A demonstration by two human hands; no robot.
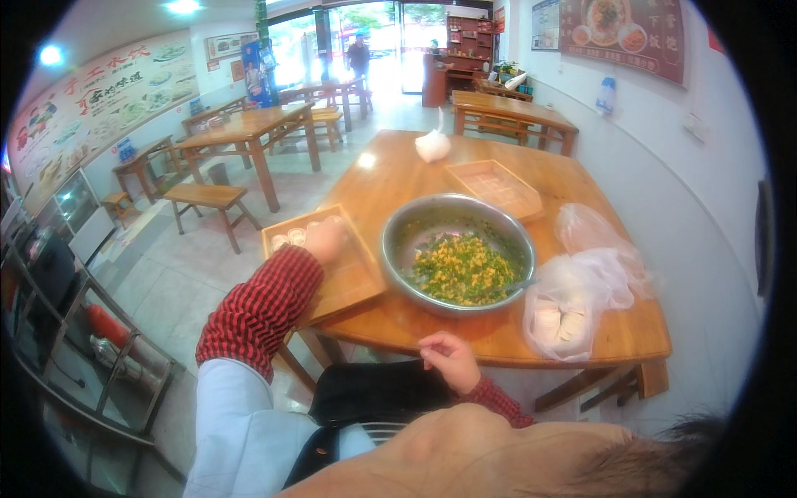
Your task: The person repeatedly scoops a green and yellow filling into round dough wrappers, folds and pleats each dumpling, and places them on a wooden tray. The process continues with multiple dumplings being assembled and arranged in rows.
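My left hand (327, 239) reaches into a wooden tray (348, 286) at the table's left edge, right beside a few dumplings (289, 238) at its far end. Its fingertips are hidden, so I cannot tell whether it holds one. My right hand (453, 361) is near the table's front edge, fingers loosely curled and nothing visible in them. Between and beyond my hands, a large steel bowl (393, 274) contains chopped green and yellow filling (464, 267). A utensil (507, 286) rests in the filling, its handle against the right rim. Stacked round dough wrappers (560, 320) show in a plastic bag on the right.
Behind the bowl lies a second wooden tray (498, 187), and a tied white bag (433, 146) stands farther back. Another thin plastic bag (588, 227) is crumpled at the right. A wooden bench (208, 195) stands left of the table. Far off, a person (358, 56) is near the doorway.
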